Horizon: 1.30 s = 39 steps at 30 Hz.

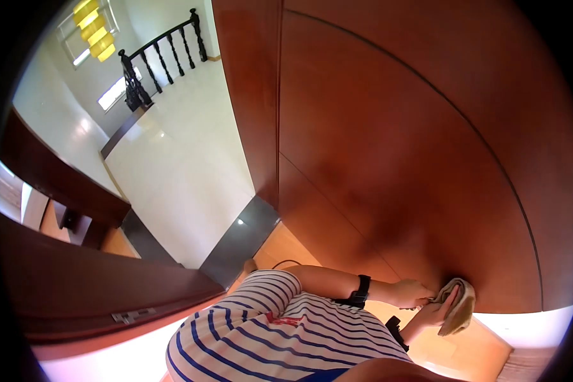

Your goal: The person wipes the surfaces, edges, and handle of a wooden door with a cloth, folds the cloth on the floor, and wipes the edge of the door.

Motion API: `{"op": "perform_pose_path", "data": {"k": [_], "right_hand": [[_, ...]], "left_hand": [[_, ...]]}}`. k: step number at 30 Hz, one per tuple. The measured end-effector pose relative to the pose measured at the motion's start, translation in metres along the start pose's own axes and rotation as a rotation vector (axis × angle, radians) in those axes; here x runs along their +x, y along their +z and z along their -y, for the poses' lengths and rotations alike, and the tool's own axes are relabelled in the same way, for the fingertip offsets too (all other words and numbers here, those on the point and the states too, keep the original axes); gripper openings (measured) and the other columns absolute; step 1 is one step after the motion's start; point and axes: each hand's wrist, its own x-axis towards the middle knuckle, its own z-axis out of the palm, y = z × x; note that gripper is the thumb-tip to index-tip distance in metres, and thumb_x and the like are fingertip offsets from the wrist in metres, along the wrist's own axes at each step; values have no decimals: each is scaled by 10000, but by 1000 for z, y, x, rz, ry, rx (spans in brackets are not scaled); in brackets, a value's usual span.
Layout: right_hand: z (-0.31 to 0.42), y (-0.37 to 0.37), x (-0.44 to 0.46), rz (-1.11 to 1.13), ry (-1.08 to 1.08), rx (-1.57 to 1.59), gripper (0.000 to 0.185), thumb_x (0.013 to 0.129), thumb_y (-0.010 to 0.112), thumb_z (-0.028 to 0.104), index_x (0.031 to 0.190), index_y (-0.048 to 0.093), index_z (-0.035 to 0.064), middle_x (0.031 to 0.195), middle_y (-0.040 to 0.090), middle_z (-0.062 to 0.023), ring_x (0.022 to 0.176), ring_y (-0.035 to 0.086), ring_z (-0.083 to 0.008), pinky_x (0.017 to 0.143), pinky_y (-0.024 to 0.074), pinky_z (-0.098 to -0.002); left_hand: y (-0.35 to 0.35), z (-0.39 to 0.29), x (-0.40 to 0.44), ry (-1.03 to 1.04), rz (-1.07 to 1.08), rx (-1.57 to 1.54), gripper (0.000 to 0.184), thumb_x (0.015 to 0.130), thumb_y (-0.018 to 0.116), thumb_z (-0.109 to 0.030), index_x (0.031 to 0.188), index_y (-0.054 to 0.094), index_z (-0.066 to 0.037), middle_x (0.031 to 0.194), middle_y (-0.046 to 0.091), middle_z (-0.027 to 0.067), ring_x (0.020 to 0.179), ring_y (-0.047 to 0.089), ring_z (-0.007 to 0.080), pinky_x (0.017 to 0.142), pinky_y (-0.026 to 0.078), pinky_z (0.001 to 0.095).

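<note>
A folded beige-brown cloth (463,309) is held in front of my body, close to the lower part of a large reddish-brown wooden panel (388,159). My right hand (437,312) grips the cloth, with fingers lying along its near side. At the cloth's left edge, my left hand (409,293) is closed, its fingertips pinching the edge. Both wrists wear black straps (361,291). Parts of the fingers behind the cloth are hidden.
To the left stands a dark wooden door (108,280) with a metal latch plate (134,315). A dark threshold strip (235,235) separates the wood floor (286,245) from pale tiles (184,159). Farther off are a black balustrade (162,60) and a yellow hanging lamp (94,30).
</note>
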Motion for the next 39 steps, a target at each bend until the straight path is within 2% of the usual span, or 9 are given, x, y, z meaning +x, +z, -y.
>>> {"op": "perform_pose_path", "data": {"k": [4, 10, 13, 18, 21, 24, 26, 34, 39], "right_hand": [[-2, 0, -3, 114, 59, -87, 248, 802, 569, -21, 1018, 679, 32, 1068, 655, -136, 913, 628, -273, 844, 504, -342], [-54, -1, -6, -1, 122, 113, 318, 772, 538, -50, 1077, 613, 6, 1097, 621, -140, 993, 581, -284, 922, 450, -394], [-107, 12, 0, -361, 588, 554, 216, 841, 471, 15, 952, 651, -29, 960, 656, -115, 875, 602, -225, 811, 504, -341], [-109, -23, 41, -385, 619, 911, 263, 836, 384, 36, 827, 627, -63, 844, 634, -134, 782, 599, -210, 749, 478, -292], [-208, -39, 29, -384, 853, 1465, 321, 901, 427, 213, 1049, 538, -49, 930, 610, -184, 762, 607, -278, 699, 529, -379], [-242, -36, 30, -650, 1152, 969, 345, 940, 345, 288, 1021, 563, 33, 1004, 584, -119, 888, 573, -263, 793, 498, -427], [-309, -59, 8, -362, 675, 1506, 364, 946, 322, 347, 1006, 566, 83, 972, 584, -94, 903, 562, -258, 826, 469, -433], [-218, -121, 61, 58, 517, 1708, 290, 871, 428, 343, 844, 501, 64, 824, 529, -119, 864, 532, -287, 823, 452, -468], [-76, -93, 23, 77, 1199, 1804, 266, 871, 460, 307, 805, 489, 51, 780, 493, -80, 749, 523, -220, 714, 450, -349]], "left_hand": [[-29, 5, -28, 32, 70, -302, 352, 842, 525, -66, 1184, 600, -102, 859, 677, 81, 731, 654, 220, 657, 509, 349], [-71, 13, -62, 95, 93, 164, 253, 930, 421, -229, 1052, 642, -250, 809, 633, 112, 779, 614, 250, 683, 463, 416], [-56, 23, -48, 267, -48, 341, 250, 872, 507, -191, 1094, 589, -111, 835, 619, 126, 787, 605, 272, 671, 472, 405], [-14, 22, -32, 203, 45, 336, 308, 897, 524, -258, 1157, 556, -95, 1036, 622, 97, 905, 607, 285, 770, 489, 411], [3, 19, -29, 129, 61, 353, 259, 893, 545, -289, 1049, 566, -83, 958, 621, 88, 805, 618, 279, 695, 498, 398], [2, 28, -22, 164, 68, 408, 234, 880, 569, -309, 923, 553, -79, 861, 610, 78, 686, 610, 274, 592, 489, 384], [0, 32, -17, 250, 39, 433, 237, 874, 580, -313, 867, 538, -79, 814, 601, 72, 632, 600, 274, 543, 477, 379], [9, 46, -18, 199, 23, 571, 237, 866, 597, -302, 833, 518, -82, 756, 584, 46, 595, 587, 271, 500, 454, 380], [2, 28, -17, 44, 88, 507, 356, 832, 635, -321, 1046, 543, -51, 1023, 596, 98, 929, 577, 309, 763, 475, 401]]}}
